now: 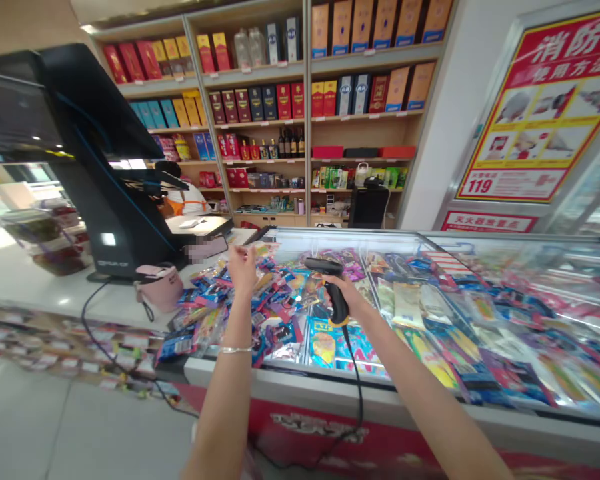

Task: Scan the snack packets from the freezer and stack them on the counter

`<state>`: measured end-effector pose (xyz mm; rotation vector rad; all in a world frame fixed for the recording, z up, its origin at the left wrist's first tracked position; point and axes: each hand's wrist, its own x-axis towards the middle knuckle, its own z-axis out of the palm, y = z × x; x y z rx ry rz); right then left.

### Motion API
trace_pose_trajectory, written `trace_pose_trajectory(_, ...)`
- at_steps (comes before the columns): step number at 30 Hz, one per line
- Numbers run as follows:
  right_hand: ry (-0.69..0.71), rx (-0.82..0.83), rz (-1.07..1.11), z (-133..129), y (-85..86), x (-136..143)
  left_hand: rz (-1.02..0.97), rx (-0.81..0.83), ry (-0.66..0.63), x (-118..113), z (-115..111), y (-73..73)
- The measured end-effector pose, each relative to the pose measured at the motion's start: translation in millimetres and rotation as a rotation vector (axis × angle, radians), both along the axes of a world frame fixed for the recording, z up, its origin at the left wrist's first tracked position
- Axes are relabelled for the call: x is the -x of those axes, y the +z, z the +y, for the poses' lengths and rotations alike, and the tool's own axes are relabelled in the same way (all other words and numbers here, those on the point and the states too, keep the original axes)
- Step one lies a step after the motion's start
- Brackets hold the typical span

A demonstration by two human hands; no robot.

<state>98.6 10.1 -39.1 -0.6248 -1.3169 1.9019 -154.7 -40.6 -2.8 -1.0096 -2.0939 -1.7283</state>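
Note:
My right hand (347, 297) is wrapped around the handle of a black barcode scanner (337, 303), whose head points left over the freezer. Its black cord hangs down in front of the freezer. My left hand (243, 267), with a bracelet on the wrist, is raised over a heap of colourful snack packets (280, 300). Its fingers are curled together, and whatever they may hold is hidden. The packets lie piled on the glass top of a chest freezer (285, 380). More wrapped goods show through the glass to the right.
On the left counter (70, 293) stand a black checkout terminal (110, 187), a pink cup-shaped bag (160, 287) and clear tubs (55, 240). A phone-like object (210, 248) lies beside the heap. Behind, a person (183, 197) is near shelves (260, 127) of boxed goods. Cables hang low in front.

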Motion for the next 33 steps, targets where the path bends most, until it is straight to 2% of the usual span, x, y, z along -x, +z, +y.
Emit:
trace_pose_trajectory(3, 0.072, 0.148, 0.084, -6, -8.1, 39, 0.046, 0.156, 0.183, 17, -19, -9.5)
trace_pose_trajectory(6, 0.07, 0.244, 0.172, -12, -22.4, 67, 0.185, 0.286, 0.375, 22, -26, -30.3)
trace_pose_trajectory(8, 0.083, 0.277, 0.184, -15, -32.8, 76, 0.273, 0.304, 0.422, 23, -27, -44.8)
trace_pose_trajectory(10, 0.111, 0.289, 0.183, -17, -41.7, 79, 0.31, 0.3, 0.389, 24, -25, -55.4)
trace_pose_trajectory(13, 0.128, 0.286, 0.21, -17, -49.8, 77, 0.305, 0.286, 0.308, 25, -23, -61.7)
trace_pose_trajectory(25, 0.203, 0.294, 0.238, -8, -66.1, 77, 0.259, 0.266, 0.268, 24, -23, -62.4)
trace_pose_trajectory(33, 0.174, 0.296, 0.248, -9, -62.6, 78, 0.25, 0.269, 0.259, 23, -26, -59.9)
